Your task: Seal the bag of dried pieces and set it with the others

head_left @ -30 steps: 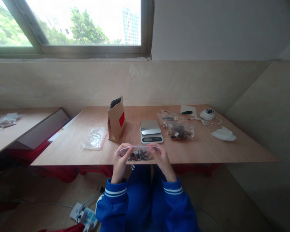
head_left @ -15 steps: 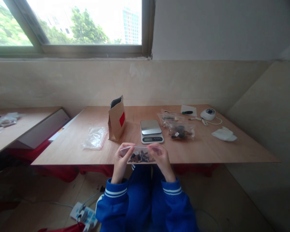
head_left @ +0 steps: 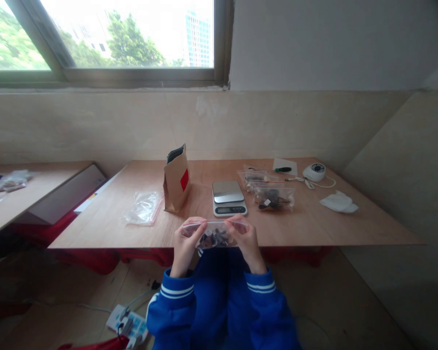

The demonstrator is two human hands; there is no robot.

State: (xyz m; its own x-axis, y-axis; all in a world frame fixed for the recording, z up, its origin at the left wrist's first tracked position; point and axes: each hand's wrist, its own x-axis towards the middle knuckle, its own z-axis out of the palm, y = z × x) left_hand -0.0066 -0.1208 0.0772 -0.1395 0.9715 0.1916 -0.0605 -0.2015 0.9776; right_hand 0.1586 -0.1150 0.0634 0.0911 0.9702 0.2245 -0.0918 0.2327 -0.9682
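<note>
Between my two hands hangs a clear zip bag (head_left: 216, 236) with dark and brown pieces and a small white square inside. My left hand (head_left: 187, 240) pinches the left part of its top strip between thumb and fingers. The right part of that strip is pinched by my right hand (head_left: 244, 236). The bag is held at the table's front edge, just in front of a white kitchen scale (head_left: 229, 198) with a metal plate. The contents are too small to name.
A brown paper bag (head_left: 176, 182) with a red patch stands left of the scale, beside clear plastic bags (head_left: 143, 208). Filled zip bags (head_left: 273, 198) lie right of it. Farther right are a green-handled tool (head_left: 283, 169), a white camera (head_left: 314, 171) with cable, and white crumpled material (head_left: 338, 202).
Both hands keep their pinch on the zip bag's strip. My left hand has shifted slightly right, and the bag's contents have moved a little.
</note>
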